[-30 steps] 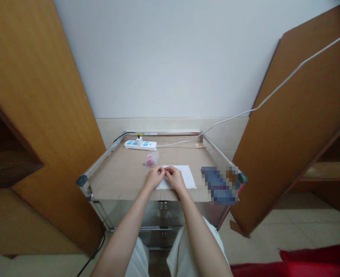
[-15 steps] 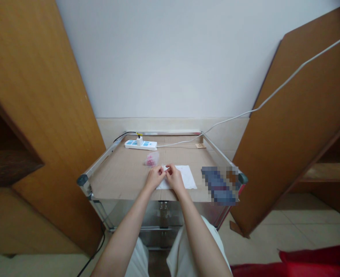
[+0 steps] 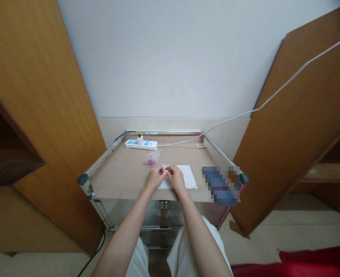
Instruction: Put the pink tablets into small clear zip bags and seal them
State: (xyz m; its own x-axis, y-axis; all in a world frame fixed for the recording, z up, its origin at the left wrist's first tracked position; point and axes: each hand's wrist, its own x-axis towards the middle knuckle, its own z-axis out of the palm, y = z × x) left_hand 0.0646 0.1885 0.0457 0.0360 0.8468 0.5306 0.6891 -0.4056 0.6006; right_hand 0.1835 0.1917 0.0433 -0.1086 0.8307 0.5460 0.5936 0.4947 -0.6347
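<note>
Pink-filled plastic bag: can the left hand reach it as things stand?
Probably yes. The bag lies just ahead of the left hand on the cardboard top, nothing visible between them. That hand is beside the right hand over the white paper.

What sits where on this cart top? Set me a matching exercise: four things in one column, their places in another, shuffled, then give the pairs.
Things:
1. White power strip
2. White sheet of paper
3. Small tan card
4. Clear plastic bag with pink contents

Places:
A. Under the left hand and right hand, near the front edge
B. Just beyond the left hand
C. Back right corner
D. Along the back rail, left of centre

Pairs: 1-D, 2-A, 3-C, 4-B
</note>
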